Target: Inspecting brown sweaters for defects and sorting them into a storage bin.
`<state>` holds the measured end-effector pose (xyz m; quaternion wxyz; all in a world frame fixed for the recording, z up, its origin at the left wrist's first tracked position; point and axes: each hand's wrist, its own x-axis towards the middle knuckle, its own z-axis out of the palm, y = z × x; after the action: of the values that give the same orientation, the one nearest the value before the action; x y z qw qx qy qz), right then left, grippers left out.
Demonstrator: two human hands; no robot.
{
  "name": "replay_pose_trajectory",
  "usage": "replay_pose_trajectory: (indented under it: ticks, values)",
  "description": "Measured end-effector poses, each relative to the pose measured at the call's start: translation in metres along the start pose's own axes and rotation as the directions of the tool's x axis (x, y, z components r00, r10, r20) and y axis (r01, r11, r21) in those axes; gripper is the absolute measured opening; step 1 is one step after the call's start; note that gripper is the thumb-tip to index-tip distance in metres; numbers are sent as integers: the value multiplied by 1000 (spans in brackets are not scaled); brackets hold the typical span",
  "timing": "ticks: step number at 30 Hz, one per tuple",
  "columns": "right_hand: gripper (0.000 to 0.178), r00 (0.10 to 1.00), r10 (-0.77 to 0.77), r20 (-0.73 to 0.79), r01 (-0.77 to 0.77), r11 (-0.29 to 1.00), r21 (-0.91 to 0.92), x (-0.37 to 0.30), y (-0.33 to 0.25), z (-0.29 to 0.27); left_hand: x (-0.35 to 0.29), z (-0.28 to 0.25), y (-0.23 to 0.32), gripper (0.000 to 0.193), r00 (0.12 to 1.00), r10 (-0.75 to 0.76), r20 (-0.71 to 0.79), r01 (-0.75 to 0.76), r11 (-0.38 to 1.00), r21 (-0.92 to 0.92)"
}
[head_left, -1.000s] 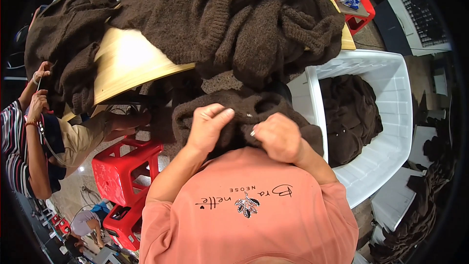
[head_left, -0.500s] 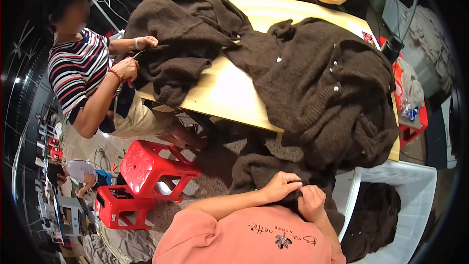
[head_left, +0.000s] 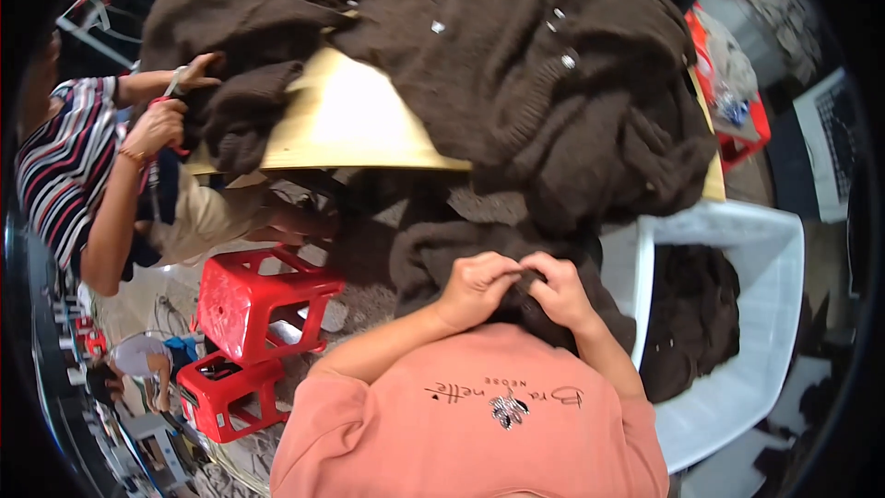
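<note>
A dark brown knit garment [head_left: 424, 254] lies bunched over my lap, just below the table edge. Both hands work at its upper edge in front of my chest. My left hand [head_left: 477, 288] pinches the knit between thumb and fingers. Close beside it, my right hand [head_left: 559, 293] is also closed in a pinch on the fabric, fingertips nearly meeting the left ones. Whether a small object sits between the fingertips cannot be made out. More brown knit garments [head_left: 479, 83] with shiny buttons are heaped on the table [head_left: 350, 115].
A white plastic bin [head_left: 779, 258] holding brown knitwear stands at my right. Red stools [head_left: 235, 309] are on the floor to the left. Across the table's left side, a co-worker in a striped top [head_left: 69, 143] handles brown knitwear. A red stool with bags [head_left: 742, 134] stands far right.
The view has tipped downward, so the table sits higher in it. My right hand has risen level with my left, still at the knit. The co-worker's farther hand has opened more.
</note>
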<state>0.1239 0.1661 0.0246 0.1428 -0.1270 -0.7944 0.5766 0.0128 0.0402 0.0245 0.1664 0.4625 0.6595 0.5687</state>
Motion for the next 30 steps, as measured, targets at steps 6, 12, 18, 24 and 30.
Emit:
replay_pose_trajectory:
  ticks: [6, 12, 18, 24, 30]
  values:
    - [12, 994, 80, -73, -79, 997, 25, -9, 9, 8, -3, 5, -9, 15, 992, 118, 38, -122, 985, 122]
    - [13, 985, -43, -167, 27, 995, -96, -20, 6, 12, -8, 9, -4, 18, 968, 250, 8, -245, 940, 236]
    - [15, 942, -257, -215, 130, 872, -473, -16, 3, 18, -13, 12, -2, 19, 990, 143, -12, -139, 979, 146]
    - [18, 864, -212, -457, 27, 926, -378, -21, 17, -8, -15, -7, -21, 5, 935, -354, 37, 354, 935, 0]
    - [41, 995, -47, 92, 87, 860, -503, -22, 9, -12, -6, -1, -14, 7, 911, -395, 118, 382, 917, 115]
